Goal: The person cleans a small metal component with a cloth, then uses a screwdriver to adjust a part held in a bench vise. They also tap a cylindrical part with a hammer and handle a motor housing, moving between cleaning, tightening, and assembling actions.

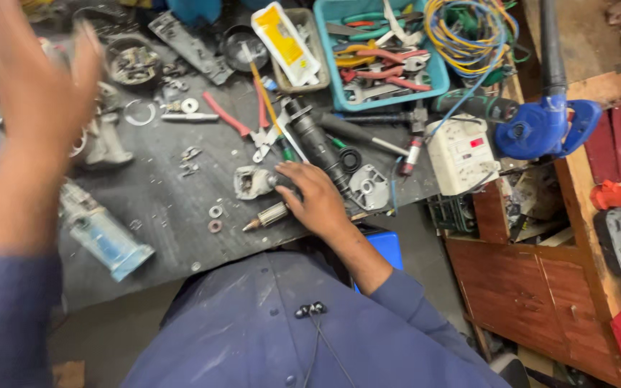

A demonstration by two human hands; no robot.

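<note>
My left hand [37, 79] is raised over the left of the dark workbench [167, 237]. It is blurred, with fingers spread and nothing in it. My right hand [315, 200] lies palm down at the bench's front edge. Its thumb and fingertips close on the dark end of a small grey metal housing [251, 182]. A small motor armature [271, 215] with a pointed shaft lies just under the fingers. A black cylindrical tool body [316, 142] runs diagonally right behind the hand. Two small washers [215, 218] lie to the left.
A blue tray [436, 75] of pliers and spanners stands at the back, beside coiled wires [468, 29]. Red-handled pliers [228, 115], a pale blue tool body [106, 237], a white extension box [461, 153] and a blue blower [544, 126] surround the work spot. A wooden cabinet [533, 287] is to the right.
</note>
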